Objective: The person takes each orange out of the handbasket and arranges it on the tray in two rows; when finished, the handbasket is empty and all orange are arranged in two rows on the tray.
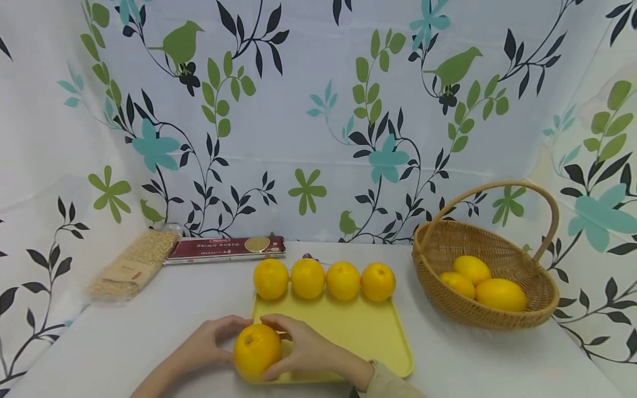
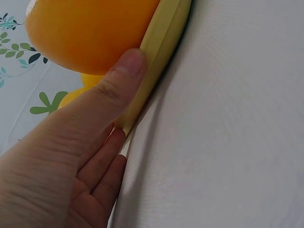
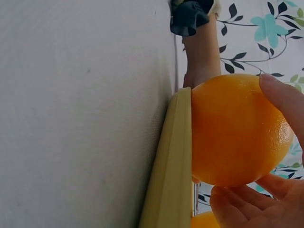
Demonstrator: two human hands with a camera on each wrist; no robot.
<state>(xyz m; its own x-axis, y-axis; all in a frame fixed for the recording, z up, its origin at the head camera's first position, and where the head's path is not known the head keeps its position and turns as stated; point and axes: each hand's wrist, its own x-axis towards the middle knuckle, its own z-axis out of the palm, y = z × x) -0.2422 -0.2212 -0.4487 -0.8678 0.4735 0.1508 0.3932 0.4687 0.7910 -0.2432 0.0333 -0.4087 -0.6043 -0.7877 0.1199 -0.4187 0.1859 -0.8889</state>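
A large orange sits at the front left corner of a yellow tray. My left hand cups its left side; in the left wrist view the thumb lies against the orange by the tray rim, the other fingers lower down. From the right, my right hand holds the same orange, thumb at the front and fingers behind. The right wrist view shows this thumb and the fingers on either side of the fruit. Along the tray's back edge, several more oranges stand in a row.
A wicker basket with a tall handle stands at the right, tilted, holding three lemons. At the back left lie a dark red spaghetti pack and a clear bag of pale grains. A patterned cloth hangs behind the white table.
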